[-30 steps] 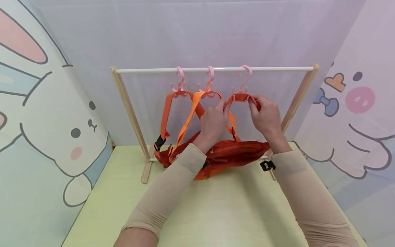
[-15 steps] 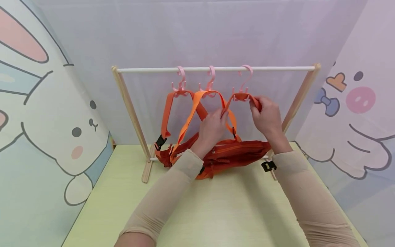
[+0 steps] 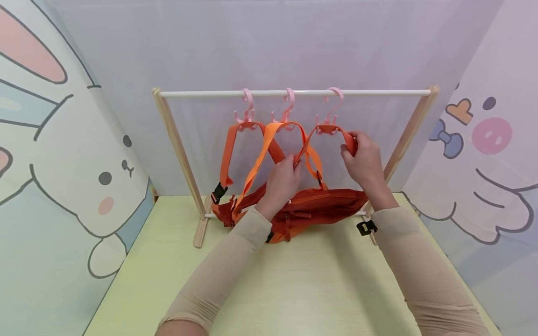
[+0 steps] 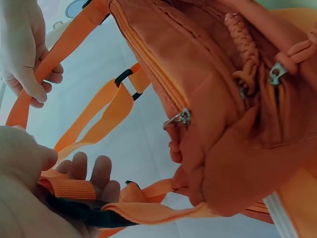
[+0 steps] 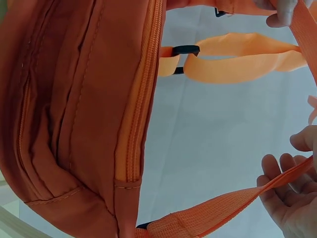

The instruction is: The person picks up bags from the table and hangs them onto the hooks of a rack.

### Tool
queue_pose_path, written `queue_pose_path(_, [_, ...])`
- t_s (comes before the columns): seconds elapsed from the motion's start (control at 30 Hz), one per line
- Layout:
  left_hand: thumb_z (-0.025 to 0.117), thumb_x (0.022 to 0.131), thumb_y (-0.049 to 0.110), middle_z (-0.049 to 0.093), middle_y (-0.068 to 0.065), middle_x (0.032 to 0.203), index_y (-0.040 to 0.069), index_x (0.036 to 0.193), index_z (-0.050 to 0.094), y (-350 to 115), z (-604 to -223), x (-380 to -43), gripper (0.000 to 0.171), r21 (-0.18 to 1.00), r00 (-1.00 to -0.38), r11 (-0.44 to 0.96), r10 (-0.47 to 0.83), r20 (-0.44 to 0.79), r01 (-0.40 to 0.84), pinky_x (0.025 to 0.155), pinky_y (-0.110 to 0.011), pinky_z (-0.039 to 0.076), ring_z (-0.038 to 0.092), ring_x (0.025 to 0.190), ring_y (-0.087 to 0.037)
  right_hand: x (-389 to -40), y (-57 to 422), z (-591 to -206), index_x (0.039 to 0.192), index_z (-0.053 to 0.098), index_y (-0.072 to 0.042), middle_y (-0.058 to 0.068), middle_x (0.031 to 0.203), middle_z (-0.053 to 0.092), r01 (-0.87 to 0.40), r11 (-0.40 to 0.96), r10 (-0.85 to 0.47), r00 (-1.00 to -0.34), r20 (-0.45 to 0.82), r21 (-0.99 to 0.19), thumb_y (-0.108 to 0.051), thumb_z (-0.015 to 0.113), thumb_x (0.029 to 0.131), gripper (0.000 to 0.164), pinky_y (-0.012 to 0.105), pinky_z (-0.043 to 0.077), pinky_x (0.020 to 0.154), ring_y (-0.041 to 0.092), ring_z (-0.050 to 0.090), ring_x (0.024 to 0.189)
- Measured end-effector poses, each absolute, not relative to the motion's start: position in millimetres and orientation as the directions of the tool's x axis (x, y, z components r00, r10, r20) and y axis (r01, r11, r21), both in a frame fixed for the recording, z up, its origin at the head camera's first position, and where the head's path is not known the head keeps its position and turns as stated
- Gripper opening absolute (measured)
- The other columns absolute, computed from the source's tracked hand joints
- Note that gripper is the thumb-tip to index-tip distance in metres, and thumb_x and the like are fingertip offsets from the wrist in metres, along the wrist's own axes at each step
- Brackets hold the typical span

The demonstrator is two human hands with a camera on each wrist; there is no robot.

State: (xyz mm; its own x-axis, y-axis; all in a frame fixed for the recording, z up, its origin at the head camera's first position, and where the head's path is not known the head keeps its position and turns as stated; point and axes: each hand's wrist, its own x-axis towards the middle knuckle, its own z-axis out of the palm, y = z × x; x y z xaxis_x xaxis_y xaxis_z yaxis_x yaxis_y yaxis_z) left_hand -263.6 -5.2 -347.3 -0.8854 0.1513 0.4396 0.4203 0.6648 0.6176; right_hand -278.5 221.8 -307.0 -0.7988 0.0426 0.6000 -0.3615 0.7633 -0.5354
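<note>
Head view: both hands pinch the orange strap [image 3: 323, 132], left hand [image 3: 282, 179], right hand [image 3: 364, 161]; uneven pulling could slip it off the pink hook [image 3: 332, 114].

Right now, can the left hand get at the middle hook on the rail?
Probably yes. The left hand pinches the strap just below the middle hook; only strap loops hang between them, but it would have to release first.
</note>
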Motion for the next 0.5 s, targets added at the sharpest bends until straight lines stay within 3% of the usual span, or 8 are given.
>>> queue_pose_path(0.2, [0.063, 0.109, 0.023, 0.070, -0.005, 0.113, 0.009, 0.142, 0.060, -9, -354, -265, 0.036, 0.625, -0.896, 0.674, 0.132, 0.423, 0.394, 0.081, -0.040, 0.059, 0.068, 0.090, -0.022, -277, 222, -310, 0.143, 0.055, 0.000, 0.020, 0.113, 0.062, -0.329, 0.765, 0.045, -0.831, 0.555, -0.554, -0.012, 0.069, 0.102, 0.045, 0.054, 0.060, 0.085, 0.035, 0.057, 0.094])
queue_pose_path(0.37, [0.065, 0.108, 0.023, 0.069, -0.005, 0.122, 0.011, 0.145, 0.058, -14, -362, -267, 0.040, 0.625, -0.902, 0.684, 0.115, 0.416, 0.375, 0.085, -0.042, 0.059, 0.067, 0.098, -0.023, -278, 225, -315, 0.148, 0.052, -0.001, 0.020, 0.114, 0.061, -0.321, 0.764, 0.045, -0.838, 0.544, -0.559, -0.012, 0.070, 0.101, 0.052, 0.054, 0.059, 0.085, 0.036, 0.056, 0.096])
queue_pose_path(0.5, [0.067, 0.107, 0.022, 0.067, -0.006, 0.127, 0.010, 0.145, 0.057, -18, -367, -266, 0.042, 0.628, -0.896, 0.672, 0.121, 0.428, 0.391, 0.088, -0.043, 0.058, 0.067, 0.101, -0.023, -277, 228, -317, 0.153, 0.048, 0.000, 0.024, 0.127, 0.060, -0.324, 0.756, 0.048, -0.839, 0.542, -0.569, -0.014, 0.069, 0.101, 0.057, 0.057, 0.057, 0.089, 0.039, 0.058, 0.105])
